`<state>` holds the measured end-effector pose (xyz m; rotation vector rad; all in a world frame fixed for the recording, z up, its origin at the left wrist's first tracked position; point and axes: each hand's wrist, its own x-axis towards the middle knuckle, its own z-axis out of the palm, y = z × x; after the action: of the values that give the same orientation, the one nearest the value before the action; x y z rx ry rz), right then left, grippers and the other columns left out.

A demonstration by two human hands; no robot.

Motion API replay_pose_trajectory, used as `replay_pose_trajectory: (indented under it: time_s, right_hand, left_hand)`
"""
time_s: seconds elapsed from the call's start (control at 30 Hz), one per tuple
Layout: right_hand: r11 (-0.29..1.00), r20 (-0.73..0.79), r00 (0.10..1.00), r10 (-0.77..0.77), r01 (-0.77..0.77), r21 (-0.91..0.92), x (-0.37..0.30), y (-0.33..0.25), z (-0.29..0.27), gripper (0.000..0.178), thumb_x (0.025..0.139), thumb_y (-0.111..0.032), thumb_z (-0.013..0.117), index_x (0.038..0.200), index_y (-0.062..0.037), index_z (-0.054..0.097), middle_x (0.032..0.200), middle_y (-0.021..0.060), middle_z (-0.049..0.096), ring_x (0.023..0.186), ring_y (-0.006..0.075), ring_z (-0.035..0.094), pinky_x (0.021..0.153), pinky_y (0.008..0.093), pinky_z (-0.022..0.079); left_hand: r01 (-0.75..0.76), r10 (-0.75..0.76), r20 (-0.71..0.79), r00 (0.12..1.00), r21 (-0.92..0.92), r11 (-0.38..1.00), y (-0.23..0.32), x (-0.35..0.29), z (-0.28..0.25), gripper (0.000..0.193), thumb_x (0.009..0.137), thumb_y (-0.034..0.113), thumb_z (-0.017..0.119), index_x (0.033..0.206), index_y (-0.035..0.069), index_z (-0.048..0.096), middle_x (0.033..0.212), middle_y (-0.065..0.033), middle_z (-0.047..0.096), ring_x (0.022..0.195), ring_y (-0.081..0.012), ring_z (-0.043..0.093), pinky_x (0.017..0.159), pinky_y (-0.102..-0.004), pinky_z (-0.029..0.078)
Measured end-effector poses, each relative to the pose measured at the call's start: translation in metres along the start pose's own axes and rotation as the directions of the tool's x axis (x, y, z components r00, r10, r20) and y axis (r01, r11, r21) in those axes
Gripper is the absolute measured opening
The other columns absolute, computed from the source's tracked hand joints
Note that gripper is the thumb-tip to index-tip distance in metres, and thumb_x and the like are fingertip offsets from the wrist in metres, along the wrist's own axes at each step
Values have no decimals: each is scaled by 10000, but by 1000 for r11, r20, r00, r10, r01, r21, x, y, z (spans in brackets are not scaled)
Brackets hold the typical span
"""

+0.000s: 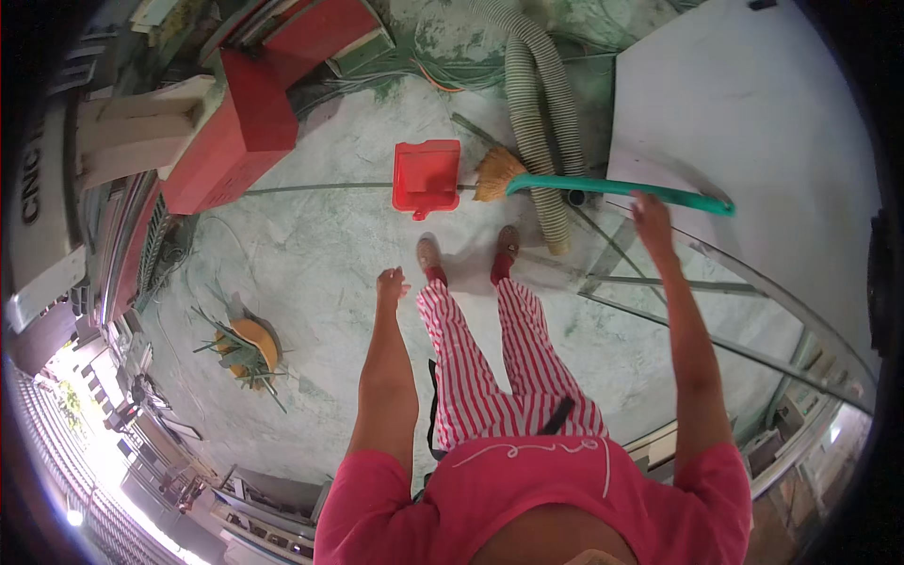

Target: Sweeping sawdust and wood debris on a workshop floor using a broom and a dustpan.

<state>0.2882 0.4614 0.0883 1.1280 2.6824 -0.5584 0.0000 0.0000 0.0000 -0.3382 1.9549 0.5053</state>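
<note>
At the left, we saw a yellow container point(266, 341) on the floor point(320, 245), with long dull-green strips point(247, 360) crowding it and jutting past its edge. Next, our left hand point(392, 282) hung in the air, fingers loosely curled, holding nothing. A red dustpan point(426, 179) sat on the floor ahead of our shoes point(428, 250); whether it held sweepings, we could not make out. Just to its right was the straw head of the broom point(603, 185), whose green handle, passing above a ribbed hose point(521, 85), our right hand point(650, 213) gripped with closed fingers.
</note>
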Motion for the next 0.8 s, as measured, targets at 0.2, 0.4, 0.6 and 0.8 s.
replay_pose_trajectory:
  time_s: [0.2, 0.4, 0.6, 0.8]
  right_hand:
    - [864, -11, 992, -127, 105, -493, 128, 50, 0, 456, 646, -235, 574, 1060, -166, 395, 902, 55, 495, 860, 208, 476, 804, 410, 325]
    - [718, 275, 948, 159, 80, -692, 121, 100, -1, 502, 610, -262, 605, 1049, -160, 382, 859, 62, 510, 824, 208, 500, 795, 391, 341]
    - [625, 312, 940, 135, 164, -763, 99, 85, 4, 418, 571, -224, 628, 922, -122, 425, 722, 39, 497, 677, 182, 514, 645, 310, 385]
    - [703, 296, 952, 75, 161, -693, 10, 32, 30, 514, 588, -197, 585, 1057, -125, 386, 706, 32, 476, 596, 162, 508, 542, 297, 378]
  left_hand:
    - [-54, 16, -140, 990, -267, 962, 104, 201, 10, 364, 750, 308, 471, 907, -15, 414, 812, -134, 486, 608, -242, 542, 507, -326, 451]
    - [116, -159, -73, 985, -406, 907, 104, 278, 134, 451, 751, 385, 436, 890, -43, 405, 709, -156, 482, 579, -261, 544, 434, -308, 442]
    - [254, -171, 192, 966, -603, 756, 104, 326, 183, 367, 764, 347, 435, 899, 7, 408, 782, -167, 472, 646, -315, 526, 574, -432, 438]
    - [390, -283, 270, 920, -682, 619, 126, 317, 154, 269, 736, 236, 495, 872, 12, 435, 751, -146, 462, 580, -258, 479, 589, -384, 454]
